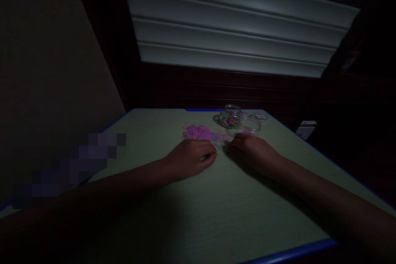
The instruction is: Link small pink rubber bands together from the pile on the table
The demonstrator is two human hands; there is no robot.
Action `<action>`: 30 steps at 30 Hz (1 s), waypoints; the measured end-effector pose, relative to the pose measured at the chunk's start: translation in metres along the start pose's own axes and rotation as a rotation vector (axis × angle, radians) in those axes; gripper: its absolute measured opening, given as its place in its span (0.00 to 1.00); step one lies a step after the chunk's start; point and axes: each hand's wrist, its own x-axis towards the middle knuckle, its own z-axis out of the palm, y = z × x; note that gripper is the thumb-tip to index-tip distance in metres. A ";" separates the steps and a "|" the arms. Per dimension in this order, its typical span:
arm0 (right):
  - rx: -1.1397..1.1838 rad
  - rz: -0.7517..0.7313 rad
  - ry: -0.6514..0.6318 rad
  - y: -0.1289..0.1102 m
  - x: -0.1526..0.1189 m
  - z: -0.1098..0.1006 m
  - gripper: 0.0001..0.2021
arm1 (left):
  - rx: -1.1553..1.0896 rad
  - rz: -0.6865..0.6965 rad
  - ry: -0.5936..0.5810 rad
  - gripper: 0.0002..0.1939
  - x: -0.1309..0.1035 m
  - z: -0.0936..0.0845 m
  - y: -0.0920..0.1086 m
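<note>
A loose heap of small thin rubber bands (pixel 199 132), mostly pink and purple, lies on the table. My left hand (pixel 192 156) is at the heap's near edge, thumb and fingertips drawn into a pinch. Anything between them is too small and dark to make out. To the right, my right hand (pixel 252 150) is low over the table with its fingers curled together; their tips are hidden. Just behind it is a clear open container (pixel 250 124) with some pink bands in it. Farther back, a clear round jar (pixel 232 114) holds multicoloured bands or hair ties.
The pale green table (pixel 198 214) has a blue edge. A clear lid (pixel 260 117) with a label lies at the back right. Dark wood and slatted panels (pixel 229 24) rise behind the table. A white object (pixel 306 129) stands beyond the right edge. The scene is dim.
</note>
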 end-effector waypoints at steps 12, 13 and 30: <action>-0.114 0.044 -0.013 -0.002 -0.001 -0.003 0.12 | -0.004 0.000 -0.001 0.08 0.000 0.000 0.000; -0.115 0.047 -0.006 -0.002 -0.002 -0.005 0.12 | -0.008 0.002 0.002 0.08 0.000 0.001 0.000; 0.052 -0.036 0.134 -0.016 -0.005 -0.013 0.10 | 0.013 -0.029 0.116 0.15 -0.003 0.004 -0.002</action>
